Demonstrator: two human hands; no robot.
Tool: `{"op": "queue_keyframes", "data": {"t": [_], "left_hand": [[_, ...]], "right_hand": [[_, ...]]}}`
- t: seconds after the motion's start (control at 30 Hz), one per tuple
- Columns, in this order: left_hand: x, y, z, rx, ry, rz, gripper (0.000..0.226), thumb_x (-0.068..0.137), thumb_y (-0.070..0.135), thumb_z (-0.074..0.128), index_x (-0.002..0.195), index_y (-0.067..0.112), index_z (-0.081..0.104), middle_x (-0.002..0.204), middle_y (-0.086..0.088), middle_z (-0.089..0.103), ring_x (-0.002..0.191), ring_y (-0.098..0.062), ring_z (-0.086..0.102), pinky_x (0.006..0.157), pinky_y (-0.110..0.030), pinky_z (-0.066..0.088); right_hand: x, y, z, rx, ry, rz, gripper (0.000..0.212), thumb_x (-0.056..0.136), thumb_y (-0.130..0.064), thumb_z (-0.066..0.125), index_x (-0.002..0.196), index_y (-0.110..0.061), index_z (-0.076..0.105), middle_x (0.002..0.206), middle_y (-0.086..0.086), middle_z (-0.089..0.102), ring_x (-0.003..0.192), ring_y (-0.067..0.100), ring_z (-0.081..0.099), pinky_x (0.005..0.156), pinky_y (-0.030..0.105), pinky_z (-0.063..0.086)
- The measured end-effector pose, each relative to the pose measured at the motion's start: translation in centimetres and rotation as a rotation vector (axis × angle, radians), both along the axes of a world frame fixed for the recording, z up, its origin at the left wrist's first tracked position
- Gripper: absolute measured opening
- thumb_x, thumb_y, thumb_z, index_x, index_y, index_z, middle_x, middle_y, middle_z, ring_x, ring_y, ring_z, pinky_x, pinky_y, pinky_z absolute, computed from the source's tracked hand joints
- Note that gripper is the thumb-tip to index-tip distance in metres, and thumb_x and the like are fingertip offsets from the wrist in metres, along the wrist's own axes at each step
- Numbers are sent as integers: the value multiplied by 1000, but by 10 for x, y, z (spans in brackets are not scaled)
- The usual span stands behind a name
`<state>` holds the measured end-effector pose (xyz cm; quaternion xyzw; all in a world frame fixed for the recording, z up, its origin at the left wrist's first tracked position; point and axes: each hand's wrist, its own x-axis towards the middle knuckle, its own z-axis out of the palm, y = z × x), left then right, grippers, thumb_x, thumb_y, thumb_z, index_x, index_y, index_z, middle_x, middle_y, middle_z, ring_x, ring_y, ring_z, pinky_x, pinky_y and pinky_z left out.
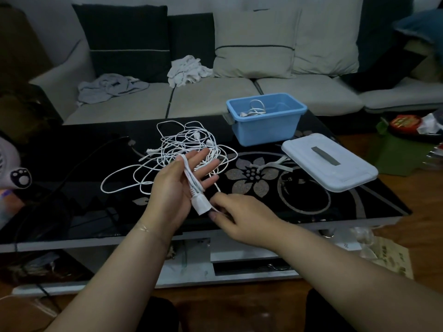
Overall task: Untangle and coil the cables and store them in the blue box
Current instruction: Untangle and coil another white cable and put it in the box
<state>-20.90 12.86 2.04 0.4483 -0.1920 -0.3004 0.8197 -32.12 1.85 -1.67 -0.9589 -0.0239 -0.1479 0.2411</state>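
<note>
The left hand [178,188] is extended, fingers straight, with a white cable [191,185] looped lengthwise over them and its plug lying at the palm heel. The right hand [236,218], just beside the plug, pinches the trailing strand. The remaining tangle [182,144] lies beyond on the worktop [311,204]; the blue box [266,118] stands farther right, before a sofa [215,97].

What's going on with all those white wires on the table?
A person is winding a white cable around the straight fingers of the left hand, its plug lying in the palm, while the right hand pinches the loose strand. A tangled pile lies on the black table. The blue box already holds one cable; its white lid lies beside it.
</note>
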Motion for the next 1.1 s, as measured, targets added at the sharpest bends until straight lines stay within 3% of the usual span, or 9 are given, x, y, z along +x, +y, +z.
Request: {"op": "queue_keyframes", "data": {"t": [0.2, 0.37, 0.47, 0.57, 0.63, 0.8, 0.93, 1.03, 1.1], "left_hand": [[8, 0, 0, 53, -80, 69, 42, 106, 25, 26, 137, -1, 39, 125, -7, 63, 97, -28, 70, 70, -34, 59], [-7, -7, -11, 442, -608, 11, 41, 103, 27, 26, 141, 12, 36, 134, 2, 55, 85, -20, 72, 80, -36, 58], [-14, -7, -17, 616, -847, -79, 38, 103, 34, 30, 127, 15, 53, 113, -3, 68, 76, -16, 66, 81, -36, 55], [-20, -5, -13, 631, -816, -270, 53, 99, 53, 25, 82, 14, 56, 64, -4, 62, 50, -17, 52, 55, -29, 45], [-24, -6, -9, 601, -743, -337, 55, 96, 55, 21, 68, 13, 44, 52, 0, 44, 48, -14, 39, 50, -25, 35], [-22, -5, -12, 473, -601, -494, 60, 98, 51, 31, 91, -4, 56, 55, 2, 31, 47, -11, 32, 46, -20, 34], [-23, -5, -7, 368, -587, -574, 39, 93, 44, 35, 82, 28, 69, 54, -3, 29, 44, -14, 33, 46, -20, 35], [-20, -5, -9, 338, -415, -618, 53, 95, 42, 34, 103, -1, 64, 48, 1, 24, 38, -10, 24, 40, -19, 28], [-17, -4, -12, 319, -261, -655, 58, 93, 45, 38, 104, -6, 63, 44, 4, 21, 34, -7, 19, 38, -14, 24]], "right_hand": [[-6, -12, 18, -49, -2, -1, 17, 97, -33, 46, 107, -23, 56, 98, -6, 61, 94, 15, 54, 75, 35, 44], [-13, -15, 30, -43, 36, -73, 20, 91, -47, 50, 80, -30, 48, 75, -7, 60, 70, 13, 54, 62, 36, 45], [-15, -22, 38, 100, 125, -101, 21, 89, -44, 55, 76, -29, 49, 73, -7, 61, 68, 9, 56, 64, 35, 47], [-14, -31, 40, 279, 78, -107, 17, 89, -36, 61, 79, -24, 55, 71, -7, 59, 68, 6, 54, 67, 33, 46], [-13, -34, 36, 340, 26, -122, 17, 88, -37, 62, 79, -25, 55, 71, -3, 59, 68, 9, 52, 67, 35, 45], [-13, -40, 26, 238, -16, -226, 27, 84, -45, 60, 79, -22, 49, 72, -1, 58, 68, 14, 52, 65, 36, 43], [-10, -43, 19, 435, -74, -165, 33, 84, -46, 63, 76, -18, 48, 65, -2, 53, 62, 9, 46, 61, 34, 42], [-5, -40, 15, 689, -79, -100, 29, 82, -42, 63, 73, -18, 49, 55, -13, 50, 58, 4, 44, 60, 29, 40], [-2, -37, 14, 745, -97, -98, 31, 77, -46, 58, 73, -15, 52, 55, -13, 50, 58, 2, 43, 58, 21, 37]]}}
